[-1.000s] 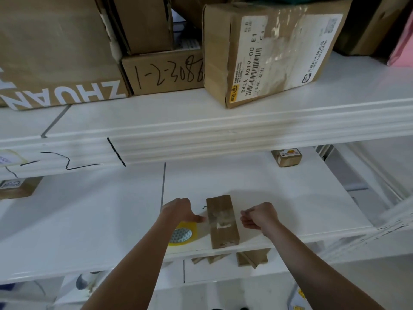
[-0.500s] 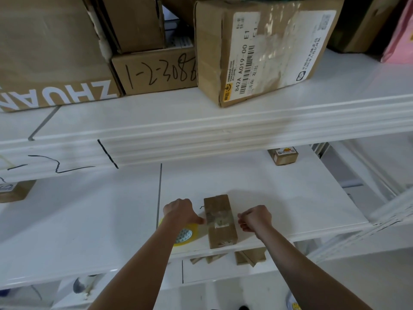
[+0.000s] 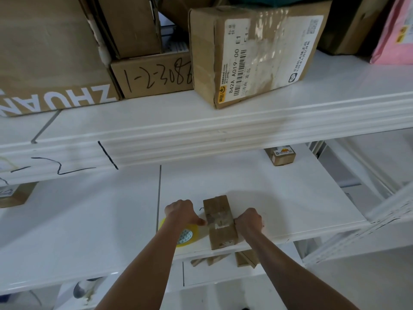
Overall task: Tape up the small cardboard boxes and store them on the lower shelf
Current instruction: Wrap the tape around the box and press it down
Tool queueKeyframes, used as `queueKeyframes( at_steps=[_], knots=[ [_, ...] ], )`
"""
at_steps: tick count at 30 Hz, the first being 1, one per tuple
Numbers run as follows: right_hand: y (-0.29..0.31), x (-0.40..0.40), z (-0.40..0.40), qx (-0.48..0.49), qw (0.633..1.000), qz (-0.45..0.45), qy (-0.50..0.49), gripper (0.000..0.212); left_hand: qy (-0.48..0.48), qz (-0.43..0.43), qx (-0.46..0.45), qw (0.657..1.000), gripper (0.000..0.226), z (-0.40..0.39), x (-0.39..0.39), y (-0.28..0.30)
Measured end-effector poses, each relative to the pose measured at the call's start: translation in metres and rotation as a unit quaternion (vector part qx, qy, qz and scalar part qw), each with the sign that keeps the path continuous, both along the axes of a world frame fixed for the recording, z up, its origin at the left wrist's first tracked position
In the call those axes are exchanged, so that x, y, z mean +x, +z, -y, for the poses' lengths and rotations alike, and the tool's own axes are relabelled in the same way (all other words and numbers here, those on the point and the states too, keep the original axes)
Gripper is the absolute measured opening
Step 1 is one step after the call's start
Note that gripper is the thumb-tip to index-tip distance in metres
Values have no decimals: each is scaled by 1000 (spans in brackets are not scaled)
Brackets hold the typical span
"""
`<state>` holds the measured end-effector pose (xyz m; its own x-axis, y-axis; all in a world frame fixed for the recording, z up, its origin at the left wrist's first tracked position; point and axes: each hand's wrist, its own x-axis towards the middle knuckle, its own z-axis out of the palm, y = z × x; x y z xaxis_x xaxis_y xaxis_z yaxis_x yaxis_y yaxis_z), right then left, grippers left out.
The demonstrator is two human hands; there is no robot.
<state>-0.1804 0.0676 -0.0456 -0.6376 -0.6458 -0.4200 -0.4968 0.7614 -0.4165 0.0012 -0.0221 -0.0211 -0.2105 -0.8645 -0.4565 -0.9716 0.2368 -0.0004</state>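
Observation:
A small brown cardboard box (image 3: 221, 222) lies lengthwise near the front edge of the white middle shelf (image 3: 290, 198), with a clear tape strip across its top. My left hand (image 3: 181, 212) has curled fingers, and its thumb presses the box's left side. Beneath that wrist a yellow-rimmed roll of clear tape (image 3: 188, 237) lies flat. My right hand (image 3: 249, 221) is fisted against the box's right side, where the tape strip ends; its fingertips are hidden. Below, the lower shelf (image 3: 223, 274) holds several small brown boxes (image 3: 244, 259), mostly hidden by the shelf edge.
Another small labelled box (image 3: 281, 156) sits at the back right of the middle shelf and a brown box (image 3: 15, 195) at its far left. The upper shelf (image 3: 201, 139) overhangs, loaded with large cartons (image 3: 252, 50). A white metal upright (image 3: 380, 220) stands at the right.
My right hand has moved left from a gap beside the box to rest against its right side. The left hand and the box have stayed put.

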Motion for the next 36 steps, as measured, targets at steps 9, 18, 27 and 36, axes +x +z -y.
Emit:
queueKeyframes(
  at_steps=[9,18,27,36],
  knots=[
    [4,14,10,21,995,-25,96,35,1,4,6,1000,76,2,-6,-5],
    [-4,68,40,96,990,100,-14,101,21,-6,-3,1000,77,-2,-3,-9],
    [-13,61,32,57,994,94,-11,99,34,-18,-18,999,70,0,-1,-19],
    [-7,41,34,19,984,173,-27,91,46,-34,-27,998,67,-3,2,-19]
  ],
)
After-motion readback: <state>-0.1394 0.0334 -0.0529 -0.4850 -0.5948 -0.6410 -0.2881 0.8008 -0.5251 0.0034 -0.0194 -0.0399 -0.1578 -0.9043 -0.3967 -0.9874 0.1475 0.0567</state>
